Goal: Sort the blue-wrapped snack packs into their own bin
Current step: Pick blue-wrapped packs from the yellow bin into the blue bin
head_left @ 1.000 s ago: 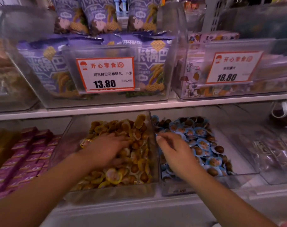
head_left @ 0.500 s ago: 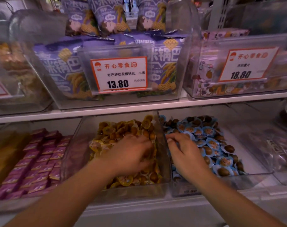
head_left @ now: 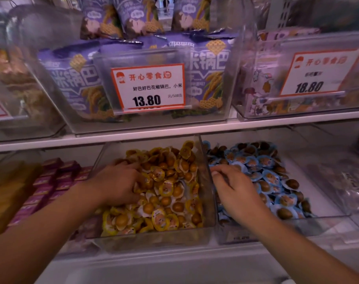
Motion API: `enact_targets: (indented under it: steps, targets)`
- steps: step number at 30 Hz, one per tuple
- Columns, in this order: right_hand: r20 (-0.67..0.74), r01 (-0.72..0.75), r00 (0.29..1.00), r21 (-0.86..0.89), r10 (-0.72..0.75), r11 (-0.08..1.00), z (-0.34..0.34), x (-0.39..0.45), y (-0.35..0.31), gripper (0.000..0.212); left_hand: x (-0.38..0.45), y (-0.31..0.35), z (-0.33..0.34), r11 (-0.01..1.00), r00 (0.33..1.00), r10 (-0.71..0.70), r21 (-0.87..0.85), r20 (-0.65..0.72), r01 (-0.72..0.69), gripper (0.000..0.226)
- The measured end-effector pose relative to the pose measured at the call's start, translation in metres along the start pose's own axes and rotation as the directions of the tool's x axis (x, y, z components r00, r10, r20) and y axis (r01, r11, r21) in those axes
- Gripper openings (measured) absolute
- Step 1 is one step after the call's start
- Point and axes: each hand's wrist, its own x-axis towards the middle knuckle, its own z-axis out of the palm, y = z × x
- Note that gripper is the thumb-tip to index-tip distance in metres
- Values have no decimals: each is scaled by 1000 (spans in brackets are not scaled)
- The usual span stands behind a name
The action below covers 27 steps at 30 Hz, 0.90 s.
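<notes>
Here, blue-wrapped snack packs (head_left: 264,177) under the right hand (head_left: 236,191).

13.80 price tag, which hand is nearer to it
Left. The left hand lies in the yellow-pack bin, almost straight below the 13.80 price tag. The right hand is in the blue-pack bin, further off to the right.

head cam – close | faces shelf bins (head_left: 154,238), angled down | edges blurred

Bins open on top; shelf (head_left: 174,134) overhead, clear divider wall (head_left: 205,171) btwn piles.
</notes>
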Motion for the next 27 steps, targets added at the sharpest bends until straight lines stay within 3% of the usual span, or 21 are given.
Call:
enact_targets:
  steps: [3, 6, 9, 12, 15, 17, 19, 21, 25, 27]
  targets:
    - [3, -5, 1000, -10, 5, 1000, -1, -1, -2, 27, 0, 19, 2, 996, 998, -60, 70, 29, 58, 43]
    - [-4, 3, 1000, -17, -3, 1000, -1, -2, -4, 26, 3, 42, 2, 996, 996, -88, 8, -12, 88, 47]
    - [-9, 0, 1000, -20, -1, 1000, 0, -1, -6, 26, 18, 66, -2, 992, 975, 10, -116, -224, -37, 54]
    - [-12, -15, 1000, -34, 15, 999, 1, 0, -5, 27, 40, 90, -1, 942, 977, 135, -284, -165, -178, 56]
    - [-8, -12, 1000, -26, 12, 1000, 1, 0, -4, 26, 50, 90, 13, 973, 974, 195, -101, -119, -208, 47]
    - [14, -7, 1000, -12, 7, 1000, 0, 0, -3, 27, 46, 77, 17, 961, 960, 222, -129, -174, -245, 34]
    - [24, -15, 1000, 5, 14, 1000, -1, 1, -2, 27, 40, 64, 16, 946, 952, 242, -172, -187, -274, 42]
    - [29, -16, 999, 6, 16, 1000, 0, 1, -1, 26, 38, 52, 12, 958, 960, 204, -161, -192, -236, 49]
    - [25, -15, 1000, 10, 14, 1000, 1, 1, -2, 25, 46, 38, 2, 999, 989, -14, -38, -147, 8, 32]
    - [13, -11, 1000, 11, 11, 1000, 0, 0, -3, 25, 53, 44, 0, 999, 994, -39, 32, -103, 43, 34]
